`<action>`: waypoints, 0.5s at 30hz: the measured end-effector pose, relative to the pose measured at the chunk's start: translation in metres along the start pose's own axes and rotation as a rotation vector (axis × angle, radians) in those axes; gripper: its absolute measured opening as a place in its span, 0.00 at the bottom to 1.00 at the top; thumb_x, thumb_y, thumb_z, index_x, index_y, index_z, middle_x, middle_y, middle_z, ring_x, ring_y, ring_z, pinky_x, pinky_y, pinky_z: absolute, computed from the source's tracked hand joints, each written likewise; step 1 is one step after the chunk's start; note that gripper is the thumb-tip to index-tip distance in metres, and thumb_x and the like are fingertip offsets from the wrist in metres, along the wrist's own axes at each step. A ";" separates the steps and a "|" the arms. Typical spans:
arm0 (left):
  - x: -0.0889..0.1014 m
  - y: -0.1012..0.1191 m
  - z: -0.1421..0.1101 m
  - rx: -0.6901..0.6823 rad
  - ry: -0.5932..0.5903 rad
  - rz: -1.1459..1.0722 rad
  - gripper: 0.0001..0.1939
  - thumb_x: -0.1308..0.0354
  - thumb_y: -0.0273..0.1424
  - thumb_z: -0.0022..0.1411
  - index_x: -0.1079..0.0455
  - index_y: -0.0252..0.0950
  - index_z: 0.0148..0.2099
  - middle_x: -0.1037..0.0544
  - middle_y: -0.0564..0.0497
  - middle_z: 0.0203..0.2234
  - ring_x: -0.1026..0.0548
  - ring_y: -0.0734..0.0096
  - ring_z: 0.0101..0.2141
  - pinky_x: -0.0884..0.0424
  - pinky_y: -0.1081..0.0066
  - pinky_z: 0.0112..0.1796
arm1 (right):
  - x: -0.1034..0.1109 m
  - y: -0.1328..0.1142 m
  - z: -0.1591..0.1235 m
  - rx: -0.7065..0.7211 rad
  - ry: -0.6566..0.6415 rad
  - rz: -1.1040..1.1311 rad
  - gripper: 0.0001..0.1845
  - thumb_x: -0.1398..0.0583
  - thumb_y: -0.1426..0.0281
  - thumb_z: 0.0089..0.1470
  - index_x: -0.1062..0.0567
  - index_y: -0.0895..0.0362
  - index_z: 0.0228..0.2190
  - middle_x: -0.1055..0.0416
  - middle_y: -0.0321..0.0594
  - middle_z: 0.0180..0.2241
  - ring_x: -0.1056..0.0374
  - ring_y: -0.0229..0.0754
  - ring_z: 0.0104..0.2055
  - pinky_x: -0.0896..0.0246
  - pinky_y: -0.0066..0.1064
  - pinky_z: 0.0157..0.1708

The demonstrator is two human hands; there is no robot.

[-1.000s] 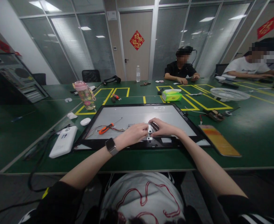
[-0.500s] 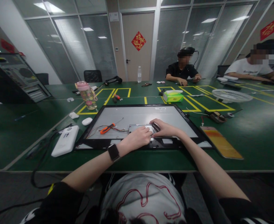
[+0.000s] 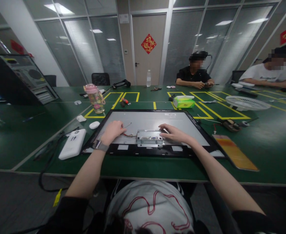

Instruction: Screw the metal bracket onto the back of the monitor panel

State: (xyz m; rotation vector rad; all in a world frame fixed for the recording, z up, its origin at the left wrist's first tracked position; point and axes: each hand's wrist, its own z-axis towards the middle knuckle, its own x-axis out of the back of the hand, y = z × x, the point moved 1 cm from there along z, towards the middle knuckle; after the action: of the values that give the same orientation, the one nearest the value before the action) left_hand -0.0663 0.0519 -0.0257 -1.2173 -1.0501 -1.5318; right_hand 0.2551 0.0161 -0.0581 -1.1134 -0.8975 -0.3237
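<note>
A monitor panel lies face down on the green table in front of me, black frame around a grey back. A small metal cover plate sits near its front edge, with red and white wires running to its left end. My left hand is curled over the spot where the orange screwdriver lay; only the thin shaft sticks out to the right of the fingers. My right hand lies flat on the panel, fingers stretched toward the plate's right end, holding nothing.
A white power bank with a black cable lies left of the panel, and a phone lies to its right. Behind are a pink bottle, a green tissue pack, a fan guard and a computer case. Two people sit at the far side.
My left hand left the metal plate and moved left onto the screwdriver. The plate is now uncovered. My right hand stays at its right end, fingers flatter.
</note>
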 end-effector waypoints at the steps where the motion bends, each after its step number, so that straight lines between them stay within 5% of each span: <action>1: -0.003 -0.004 0.001 0.020 -0.010 -0.021 0.09 0.40 0.34 0.56 0.25 0.34 0.34 0.21 0.42 0.33 0.23 0.58 0.37 0.32 0.67 0.38 | 0.000 -0.001 0.001 0.004 0.051 -0.003 0.25 0.44 0.55 0.56 0.31 0.57 0.49 0.28 0.48 0.46 0.31 0.48 0.48 0.37 0.41 0.50; 4: -0.002 0.000 0.003 0.044 0.064 -0.088 0.06 0.43 0.30 0.57 0.26 0.34 0.32 0.21 0.42 0.31 0.24 0.59 0.36 0.32 0.67 0.38 | 0.000 -0.007 0.002 0.082 0.244 -0.076 0.18 0.44 0.59 0.57 0.28 0.57 0.44 0.26 0.47 0.41 0.30 0.49 0.44 0.35 0.43 0.46; 8: 0.013 0.019 0.004 0.082 0.463 -0.682 0.06 0.42 0.32 0.57 0.30 0.34 0.33 0.23 0.48 0.29 0.25 0.66 0.32 0.30 0.68 0.38 | -0.004 -0.021 0.002 0.260 0.474 -0.203 0.12 0.46 0.65 0.60 0.26 0.54 0.42 0.27 0.46 0.37 0.29 0.50 0.42 0.33 0.45 0.44; 11: 0.012 0.043 0.001 0.010 0.261 -1.314 0.10 0.43 0.36 0.58 0.33 0.33 0.33 0.25 0.51 0.26 0.25 0.71 0.29 0.27 0.70 0.35 | -0.013 -0.033 0.002 0.388 0.560 -0.276 0.17 0.47 0.69 0.61 0.30 0.51 0.51 0.28 0.48 0.46 0.32 0.50 0.50 0.34 0.47 0.49; 15: -0.002 0.077 -0.010 -0.025 -0.058 -1.717 0.10 0.41 0.33 0.58 0.36 0.32 0.30 0.26 0.50 0.26 0.26 0.74 0.30 0.27 0.71 0.37 | -0.031 -0.045 -0.003 0.602 0.485 -0.317 0.22 0.49 0.74 0.61 0.32 0.47 0.55 0.33 0.45 0.56 0.32 0.46 0.52 0.32 0.44 0.50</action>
State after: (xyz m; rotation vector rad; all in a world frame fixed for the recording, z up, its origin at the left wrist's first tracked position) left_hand 0.0064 0.0240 -0.0228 -0.0748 -2.3494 -2.6344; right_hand 0.2081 -0.0124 -0.0537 -0.3088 -0.6632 -0.5154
